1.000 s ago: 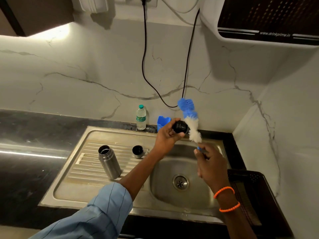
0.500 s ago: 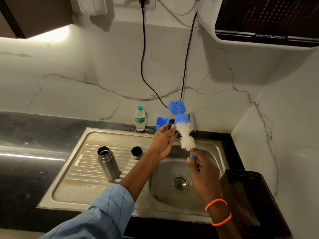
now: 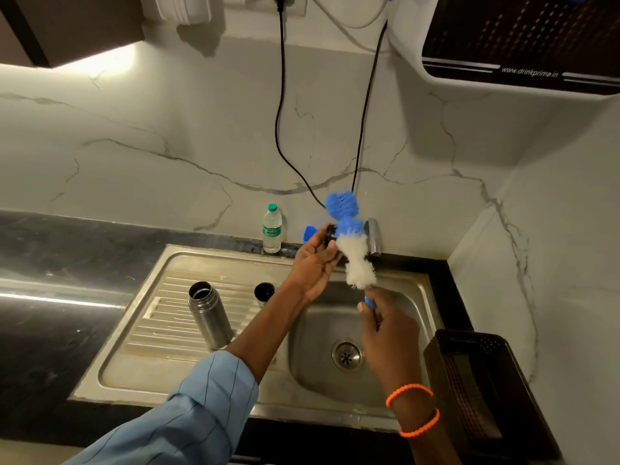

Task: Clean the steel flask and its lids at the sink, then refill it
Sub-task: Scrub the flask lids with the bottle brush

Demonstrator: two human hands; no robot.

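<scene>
Centrally, just above the steel sink [image 3: 396, 411] basin, the left hand [image 3: 313, 263] pinches a small black lid [image 3: 330, 234] between thumb and fingertips, while the right hand [image 3: 385, 325] has its fingers curled round the blue handle of a bottle brush [image 3: 355, 260]. The brush's white and blue bristles touch the lid, just in front of the tap [image 3: 373, 236] at the back rim.

Left of centre, on the ribbed drainboard, one steel flask [image 3: 209, 315] stands upright and open-mouthed; a second lid [image 3: 264, 292], cup-shaped and dark inside, stands to its right, apart from it. Open drainboard lies between the flask and the sink's left edge.

At the back edge stand one plastic water bottle [image 3: 271, 229] and a blue object [image 3: 308, 233] partly hidden by the left hand. One dark basket [image 3: 476, 391] crowds the sink's right rim at lower right. Two black cables [image 3: 280, 112] hang down the marble wall, and a water purifier [image 3: 520, 38] overhangs the upper right corner.
</scene>
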